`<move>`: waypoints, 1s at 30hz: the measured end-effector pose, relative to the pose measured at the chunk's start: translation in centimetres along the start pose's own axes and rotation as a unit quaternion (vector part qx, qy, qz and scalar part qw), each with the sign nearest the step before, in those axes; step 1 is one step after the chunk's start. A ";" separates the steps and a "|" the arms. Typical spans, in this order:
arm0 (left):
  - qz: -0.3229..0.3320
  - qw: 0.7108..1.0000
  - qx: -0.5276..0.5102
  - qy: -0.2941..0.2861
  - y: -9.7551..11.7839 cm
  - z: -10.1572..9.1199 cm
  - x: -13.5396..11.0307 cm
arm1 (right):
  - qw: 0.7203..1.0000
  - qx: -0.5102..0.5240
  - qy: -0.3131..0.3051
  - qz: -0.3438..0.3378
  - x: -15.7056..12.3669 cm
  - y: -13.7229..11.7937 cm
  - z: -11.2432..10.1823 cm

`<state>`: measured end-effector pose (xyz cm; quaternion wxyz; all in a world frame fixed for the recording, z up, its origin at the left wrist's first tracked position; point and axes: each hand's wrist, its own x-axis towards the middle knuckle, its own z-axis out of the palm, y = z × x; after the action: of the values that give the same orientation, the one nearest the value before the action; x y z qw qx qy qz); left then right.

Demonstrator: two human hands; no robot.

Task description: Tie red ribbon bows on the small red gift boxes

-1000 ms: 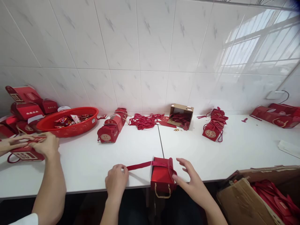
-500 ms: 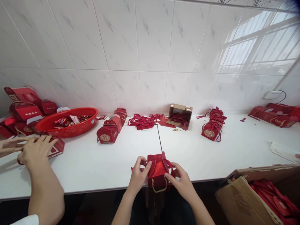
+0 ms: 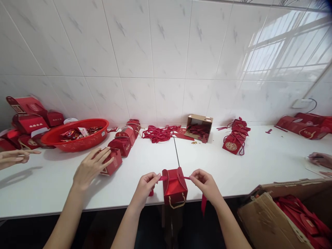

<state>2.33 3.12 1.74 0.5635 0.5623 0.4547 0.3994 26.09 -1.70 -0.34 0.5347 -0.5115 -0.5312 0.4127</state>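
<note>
A red gift box (image 3: 175, 188) with a gold cord handle stands at the table's front edge, between my two hands. A red ribbon (image 3: 185, 177) runs across its top, through the curved flaps. My left hand (image 3: 147, 186) pinches the ribbon on the box's left side, and a piece of it hangs below the fingers. On the other side my right hand (image 3: 204, 182) pinches the ribbon, with a longer end dangling under the palm. Both hands are off the box itself, pulling the ribbon out sideways.
A co-worker's hand (image 3: 95, 164) rests on another red box (image 3: 114, 164) at left. Behind stand a red basin (image 3: 77, 145) of sweets, a ribbon heap (image 3: 159, 134), a small carton (image 3: 207, 121) and tied boxes (image 3: 230, 145). A large cardboard box (image 3: 267, 218) sits front right; another person's hand (image 3: 320, 159) holds a pen.
My hands have moved off the box's sides and apart, drawing the ribbon out both ways. The co-worker's hand has shifted a box right, beside the row. A writing hand has appeared at far right.
</note>
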 end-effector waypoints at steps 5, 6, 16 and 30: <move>0.016 1.000 0.016 -0.002 0.5 -1.0 0.6 | 0.992 -0.118 -0.042 -0.022 1.7 -1.5 -1.6; 0.010 1.000 0.015 -0.002 0.4 -1.2 0.7 | 0.988 -0.144 -0.055 -0.026 1.9 -1.6 -2.0; -0.022 0.999 -0.041 -0.022 -0.3 -2.4 0.2 | 0.934 -0.280 0.020 -0.223 2.3 -0.4 -3.5; -0.050 0.992 -0.097 -0.059 -1.0 -1.4 0.8 | 0.965 -0.139 -0.220 -0.029 1.7 0.6 -2.3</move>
<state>1.13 4.22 0.80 0.6605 0.5040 0.4074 0.3791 28.61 -0.14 -0.52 0.3397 -0.4621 -0.7025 0.4214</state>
